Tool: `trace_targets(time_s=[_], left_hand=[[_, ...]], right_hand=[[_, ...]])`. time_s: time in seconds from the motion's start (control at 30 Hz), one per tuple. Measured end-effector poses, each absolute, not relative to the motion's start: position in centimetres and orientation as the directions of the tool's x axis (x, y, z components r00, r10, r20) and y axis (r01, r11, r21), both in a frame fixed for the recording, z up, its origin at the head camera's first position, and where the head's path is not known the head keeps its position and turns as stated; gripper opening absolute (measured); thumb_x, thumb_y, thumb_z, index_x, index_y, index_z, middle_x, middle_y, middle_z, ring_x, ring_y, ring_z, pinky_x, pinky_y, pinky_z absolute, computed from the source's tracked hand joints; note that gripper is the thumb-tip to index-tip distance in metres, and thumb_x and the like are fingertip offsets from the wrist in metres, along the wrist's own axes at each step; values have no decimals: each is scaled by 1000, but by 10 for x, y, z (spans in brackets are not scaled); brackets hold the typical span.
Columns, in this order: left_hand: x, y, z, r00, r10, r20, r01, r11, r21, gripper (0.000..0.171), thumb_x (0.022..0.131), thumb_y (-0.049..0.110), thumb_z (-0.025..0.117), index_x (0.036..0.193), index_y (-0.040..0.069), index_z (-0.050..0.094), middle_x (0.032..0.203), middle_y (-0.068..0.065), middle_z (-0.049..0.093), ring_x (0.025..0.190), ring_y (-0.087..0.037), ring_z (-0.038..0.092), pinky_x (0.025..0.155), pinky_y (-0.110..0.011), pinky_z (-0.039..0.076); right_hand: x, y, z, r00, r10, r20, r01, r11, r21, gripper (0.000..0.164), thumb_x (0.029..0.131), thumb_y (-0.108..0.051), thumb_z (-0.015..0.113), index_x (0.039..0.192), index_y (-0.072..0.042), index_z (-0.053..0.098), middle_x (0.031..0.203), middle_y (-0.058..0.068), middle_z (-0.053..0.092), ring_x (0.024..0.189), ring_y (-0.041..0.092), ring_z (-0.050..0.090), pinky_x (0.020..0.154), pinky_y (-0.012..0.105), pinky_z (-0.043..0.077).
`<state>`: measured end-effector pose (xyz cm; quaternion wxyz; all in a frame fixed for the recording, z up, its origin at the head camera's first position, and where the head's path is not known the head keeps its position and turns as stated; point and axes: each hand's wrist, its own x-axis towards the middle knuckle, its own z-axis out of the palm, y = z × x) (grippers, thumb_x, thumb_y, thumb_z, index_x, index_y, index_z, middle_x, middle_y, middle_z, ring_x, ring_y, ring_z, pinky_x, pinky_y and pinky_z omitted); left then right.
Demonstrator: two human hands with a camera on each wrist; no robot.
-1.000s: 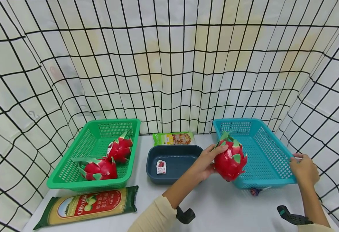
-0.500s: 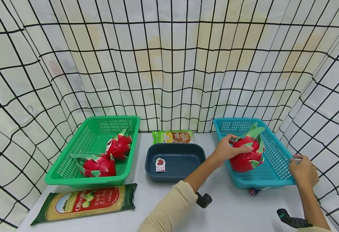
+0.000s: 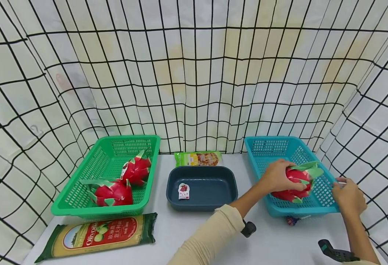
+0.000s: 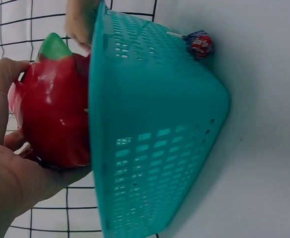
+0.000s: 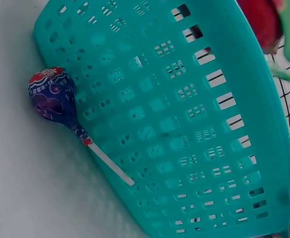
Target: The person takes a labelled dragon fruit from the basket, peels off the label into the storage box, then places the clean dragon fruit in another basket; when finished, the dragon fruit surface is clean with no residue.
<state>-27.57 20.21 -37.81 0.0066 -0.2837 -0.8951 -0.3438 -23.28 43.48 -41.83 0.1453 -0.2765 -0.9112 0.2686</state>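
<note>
My left hand [image 3: 280, 177] grips a red dragon fruit [image 3: 296, 186] with green leaf tips, over the near part of the blue basket [image 3: 255, 167]. In the left wrist view the dragon fruit [image 4: 55, 109] lies at the basket's rim, with thumb and fingers around its side. My right hand [image 3: 349, 195] pinches the basket's right rim near the front corner. In the right wrist view that hand is mostly out of frame. A wrapped lollipop [image 5: 53, 94] with a white stick lies on the table against the basket's outer wall.
On the left a green basket [image 3: 61, 200] holds two more dragon fruits [image 3: 114, 192]. A dark blue tray [image 3: 200, 206] with a small sticker [image 3: 184, 191] sits mid-table, a green snack packet [image 3: 198, 158] behind it. A pasta bag [image 3: 97, 235] lies front left. Black-gridded white walls surround the table.
My left hand has carried the dragon fruit rightward from the blue basket's left edge to over its inside, tipping the leafy end to the right. My right hand stays on the rim.
</note>
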Motion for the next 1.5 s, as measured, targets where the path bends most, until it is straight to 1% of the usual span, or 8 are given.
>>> trace_targets(time_s=[0.13, 0.4, 0.67, 0.93, 1.1, 1.3, 1.4, 1.5], left_hand=[[-276, 209, -387, -843, 508, 175, 514, 666, 541, 66, 73, 49, 81, 132, 33, 56, 123, 14, 57, 106, 0, 50, 57, -9, 44], [-280, 217, -398, -868, 487, 95, 455, 705, 545, 63, 73, 47, 82, 129, 33, 59, 120, 13, 57, 103, -1, 50, 56, -12, 45], [-280, 225, -401, -826, 563, 8, 497, 722, 482, 61, 76, 51, 78, 132, 33, 59, 115, 13, 59, 97, 0, 49, 55, -13, 45], [-286, 226, -405, -808, 582, -88, 500, 758, 419, 57, 81, 56, 71, 131, 33, 59, 117, 15, 62, 95, 0, 50, 57, -14, 46], [-292, 223, -406, -767, 627, -136, 526, 736, 427, 56, 83, 52, 71, 133, 31, 56, 120, 15, 61, 96, 0, 49, 61, -14, 48], [-296, 223, -406, -700, 694, -169, 575, 688, 443, 58, 88, 49, 67, 140, 31, 50, 132, 14, 57, 109, 2, 50, 73, -13, 48], [-296, 221, -405, -703, 695, -150, 564, 673, 478, 55, 89, 46, 67, 139, 28, 53, 130, 12, 59, 109, 1, 51, 73, -13, 48], [-295, 219, -404, -720, 680, -140, 556, 685, 470, 54, 87, 49, 68, 136, 29, 55, 126, 12, 59, 105, 1, 51, 67, -13, 48]], right_hand=[[-234, 435, -419, -806, 580, 118, 423, 704, -570, 43, 102, -21, 38, 135, 5, 47, 128, 35, 53, 89, 47, 56, 60, 42, 33], [-234, 435, -419, -804, 583, 117, 423, 699, -577, 42, 102, -20, 40, 135, 5, 47, 125, 35, 54, 88, 46, 55, 59, 41, 33], [-226, 439, -421, -800, 588, 123, 425, 699, -576, 41, 102, -19, 41, 133, 7, 47, 120, 36, 54, 85, 46, 54, 59, 42, 34], [-233, 437, -423, -803, 585, 112, 425, 696, -579, 41, 102, -19, 40, 134, 6, 46, 121, 35, 54, 88, 46, 54, 61, 43, 34], [-236, 436, -421, -801, 586, 122, 420, 696, -582, 41, 102, -19, 40, 134, 6, 46, 123, 35, 54, 92, 48, 53, 63, 45, 34], [-234, 437, -419, -802, 587, 108, 433, 696, -573, 42, 102, -19, 40, 135, 6, 45, 125, 36, 53, 92, 48, 54, 63, 45, 34], [-234, 437, -419, -805, 584, 102, 435, 698, -569, 43, 102, -20, 39, 136, 7, 44, 127, 36, 52, 92, 49, 54, 63, 46, 35], [-234, 437, -419, -810, 579, 95, 436, 702, -563, 44, 103, -21, 38, 137, 7, 43, 126, 37, 52, 90, 49, 56, 63, 47, 36]])
